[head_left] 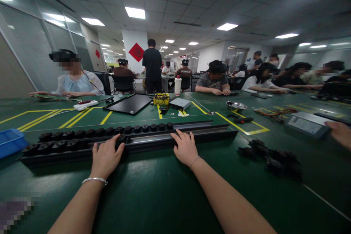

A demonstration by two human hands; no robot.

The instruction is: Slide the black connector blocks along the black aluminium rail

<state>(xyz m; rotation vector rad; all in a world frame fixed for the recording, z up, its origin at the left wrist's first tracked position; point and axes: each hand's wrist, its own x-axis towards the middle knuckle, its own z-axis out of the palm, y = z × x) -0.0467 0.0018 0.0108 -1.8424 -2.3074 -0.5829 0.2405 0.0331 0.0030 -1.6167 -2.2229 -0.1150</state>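
Two long black channel rails lie side by side across the table in front of me; the front rail point(211, 137) holds black round parts in its left stretch, and its right stretch shows a bare shiny strip. A row of the same parts fills much of the rear rail point(196, 125). My left hand point(106, 155) has its thumb and index finger about one black round part point(121, 140) at the front rail; its underside is hidden. With fingers apart, my right hand point(185, 148) rests its fingertips on the front rail's near edge.
Loose black parts point(271, 157) lie in a heap at right. Beyond them a person's hand point(341, 133) touches a grey metal box point(308, 124). A blue bin point(12, 140) stands at left. Farther back are a black panel point(128, 103), a metal bowl point(236, 106) and a white bottle point(177, 86).
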